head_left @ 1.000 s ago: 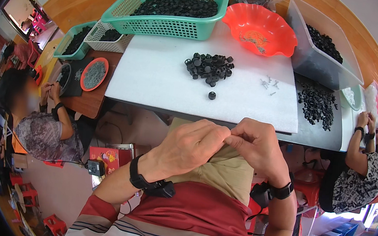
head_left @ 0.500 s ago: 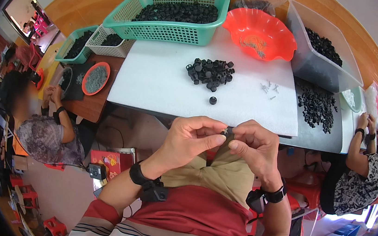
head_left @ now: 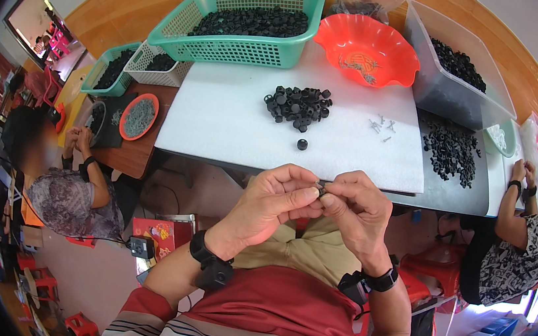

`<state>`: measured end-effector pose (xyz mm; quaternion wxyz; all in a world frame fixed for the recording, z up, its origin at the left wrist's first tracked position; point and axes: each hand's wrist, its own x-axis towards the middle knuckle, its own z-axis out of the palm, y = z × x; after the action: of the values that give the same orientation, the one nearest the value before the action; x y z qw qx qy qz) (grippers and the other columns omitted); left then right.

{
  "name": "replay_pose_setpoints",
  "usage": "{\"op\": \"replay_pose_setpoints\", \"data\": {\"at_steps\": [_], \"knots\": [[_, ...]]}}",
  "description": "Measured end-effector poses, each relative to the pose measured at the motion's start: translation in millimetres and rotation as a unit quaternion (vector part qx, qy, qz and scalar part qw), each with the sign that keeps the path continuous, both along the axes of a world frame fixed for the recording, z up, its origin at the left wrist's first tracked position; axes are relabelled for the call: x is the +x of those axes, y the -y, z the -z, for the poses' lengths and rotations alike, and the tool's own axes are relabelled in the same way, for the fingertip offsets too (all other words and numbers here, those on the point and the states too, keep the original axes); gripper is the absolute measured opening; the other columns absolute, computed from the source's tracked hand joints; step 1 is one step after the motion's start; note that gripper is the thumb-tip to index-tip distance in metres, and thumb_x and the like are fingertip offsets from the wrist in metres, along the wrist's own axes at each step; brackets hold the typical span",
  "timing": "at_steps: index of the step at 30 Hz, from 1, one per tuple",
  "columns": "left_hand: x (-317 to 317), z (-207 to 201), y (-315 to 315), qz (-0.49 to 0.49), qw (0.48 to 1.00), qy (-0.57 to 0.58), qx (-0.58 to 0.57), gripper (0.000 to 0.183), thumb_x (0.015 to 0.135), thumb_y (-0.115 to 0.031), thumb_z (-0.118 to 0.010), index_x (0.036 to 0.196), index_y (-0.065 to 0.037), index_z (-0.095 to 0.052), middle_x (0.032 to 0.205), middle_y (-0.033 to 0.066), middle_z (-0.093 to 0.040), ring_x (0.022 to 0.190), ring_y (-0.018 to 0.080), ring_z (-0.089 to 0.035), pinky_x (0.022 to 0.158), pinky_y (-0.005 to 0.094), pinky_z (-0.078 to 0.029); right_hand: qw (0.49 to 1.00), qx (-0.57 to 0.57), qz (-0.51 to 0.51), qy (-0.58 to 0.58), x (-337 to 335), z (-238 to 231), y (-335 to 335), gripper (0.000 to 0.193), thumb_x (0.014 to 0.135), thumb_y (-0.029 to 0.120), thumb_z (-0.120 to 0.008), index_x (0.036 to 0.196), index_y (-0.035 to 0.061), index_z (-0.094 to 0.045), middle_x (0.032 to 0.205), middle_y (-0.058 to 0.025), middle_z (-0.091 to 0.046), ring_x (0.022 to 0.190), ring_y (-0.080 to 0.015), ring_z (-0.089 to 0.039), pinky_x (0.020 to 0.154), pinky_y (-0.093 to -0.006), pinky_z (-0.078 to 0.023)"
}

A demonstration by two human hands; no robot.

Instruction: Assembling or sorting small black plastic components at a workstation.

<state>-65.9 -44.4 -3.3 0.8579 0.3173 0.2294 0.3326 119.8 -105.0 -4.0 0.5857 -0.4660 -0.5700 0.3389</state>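
Observation:
My left hand is closed in a pinch on a small black part, mostly hidden by the fingertips. Thumb and forefinger of my right hand are pressed together against the same spot, and whatever they grip cannot be made out. Both hands are raised over my lap, just short of the table's near edge. Ahead of them a single black cap sits on the white sheet. Beyond it lies a heap of black caps, with several small pale pin-like pieces to its right.
At the back stand a green basket of black parts, a red scalloped bowl and a clear tub. Loose black parts lie on the right. One person works at the left, another at the right.
My right hand has moved left, and its fingertips now meet those of my left hand at the small black part. The heap and the single cap have stayed put.

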Motion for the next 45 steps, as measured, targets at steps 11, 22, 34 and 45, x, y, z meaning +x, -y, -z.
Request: {"op": "replay_pose_setpoints", "data": {"at_steps": [11, 22, 34, 45], "knots": [[4.2, 3.0, 2.8, 0.0, 1.0, 0.018, -0.022, 0.018, 0.099, -0.009, -0.066, 0.116, -0.003, -0.063, 0.111, 0.0074, -0.068, 0.099, 0.0158, -0.07, 0.089, 0.0299, -0.061, 0.988, 0.085, 0.06, 0.118, -3.3, 1.1, 1.8, 0.021, 0.085, 0.0, -0.078, 0.105, 0.0016, -0.073, 0.096, -0.0095, -0.066, 0.074, -0.013, -0.066, 0.062, -0.0251, -0.053], [8.4, 4.6, 4.7, -0.004, 1.0, 0.013, -0.013, 0.016, 0.1, -0.01, -0.065, 0.115, -0.005, -0.063, 0.109, 0.0057, -0.068, 0.099, 0.0135, -0.069, 0.089, 0.0285, -0.061, 0.959, 0.156, 0.121, 0.202, -7.8, 8.7, -1.4, 0.026, 0.081, 0.003, -0.081, 0.105, 0.0056, -0.071, 0.096, -0.0075, -0.063, 0.066, -0.0182, -0.067, 0.053, -0.0302, -0.052], [14.0, 3.0, 5.9, -0.038, 0.999, -0.01, -0.011, 0.012, 0.101, -0.011, -0.063, 0.111, -0.005, -0.064, 0.105, 0.0065, -0.069, 0.097, 0.0154, -0.07, 0.086, 0.0303, -0.061, 0.957, 0.162, 0.125, 0.208, -8.3, 16.2, -3.8, 0.026, 0.086, 0.005, -0.077, 0.11, 0.005, -0.067, 0.098, -0.0102, -0.063, 0.068, -0.0218, -0.068, 0.053, -0.0321, -0.054], [15.6, 3.8, 4.7, -0.033, 0.999, -0.005, -0.013, 0.011, 0.102, -0.013, -0.062, 0.109, -0.005, -0.064, 0.103, 0.0049, -0.069, 0.094, 0.0133, -0.068, 0.084, 0.0298, -0.06, 0.952, 0.161, 0.145, 0.213, -9.4, 16.7, -5.4, 0.027, 0.085, 0.007, -0.078, 0.109, 0.006, -0.065, 0.098, -0.0093, -0.063, 0.066, -0.0212, -0.068, 0.052, -0.0319, -0.053]]}}
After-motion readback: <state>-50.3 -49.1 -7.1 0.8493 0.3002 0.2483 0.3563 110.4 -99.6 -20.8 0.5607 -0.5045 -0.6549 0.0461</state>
